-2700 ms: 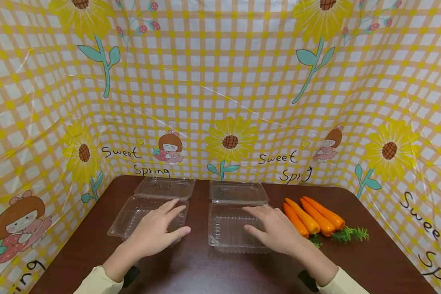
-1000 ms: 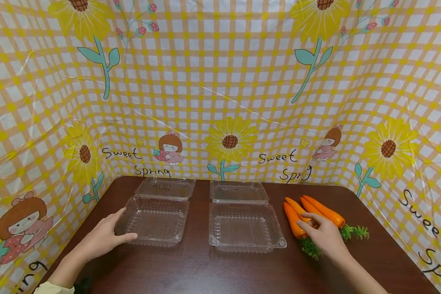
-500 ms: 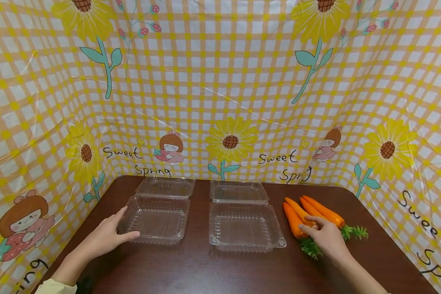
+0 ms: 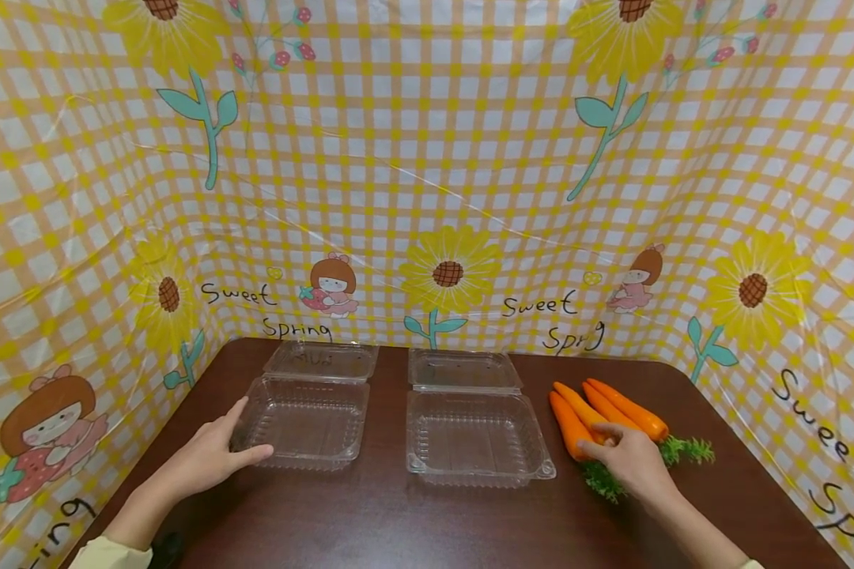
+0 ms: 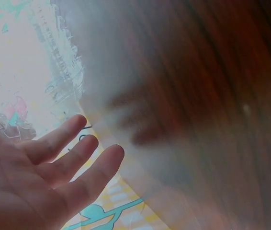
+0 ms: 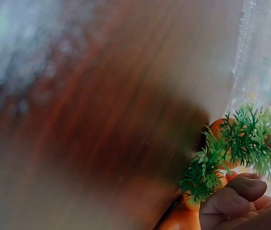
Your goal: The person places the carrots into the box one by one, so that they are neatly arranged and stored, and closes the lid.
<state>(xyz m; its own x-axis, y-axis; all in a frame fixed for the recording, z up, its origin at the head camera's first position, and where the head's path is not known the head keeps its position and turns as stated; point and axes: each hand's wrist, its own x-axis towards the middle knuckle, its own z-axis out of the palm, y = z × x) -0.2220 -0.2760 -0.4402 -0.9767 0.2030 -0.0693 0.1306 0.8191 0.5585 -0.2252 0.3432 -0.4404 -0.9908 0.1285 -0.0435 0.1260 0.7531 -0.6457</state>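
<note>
My right hand (image 4: 629,462) is at the thick ends of several orange carrots (image 4: 569,425) lying side by side on the right. Its thumb and forefinger pinch one of the middle carrots, and the palm hides part of that carrot. In the right wrist view, green leafy tops (image 6: 250,139) stand beside curled fingers (image 6: 229,201). My left hand (image 4: 199,457), fingers extended and thumb spread, is at the left side of a clear plastic clamshell box (image 4: 302,427); whether it touches the box cannot be told. The left wrist view shows its fingers (image 5: 85,191) relaxed.
A second clear clamshell box (image 4: 477,438) stands open between the first box and the carrots. Both lids (image 4: 462,370) lie folded back towards the checked cloth (image 4: 455,174) that walls in the back and sides of the dark wooden table (image 4: 384,521).
From above the boxes, my left hand has moved left to the left box's side and my right hand has gone right to the carrots. The right thumb and forefinger have closed on one carrot.
</note>
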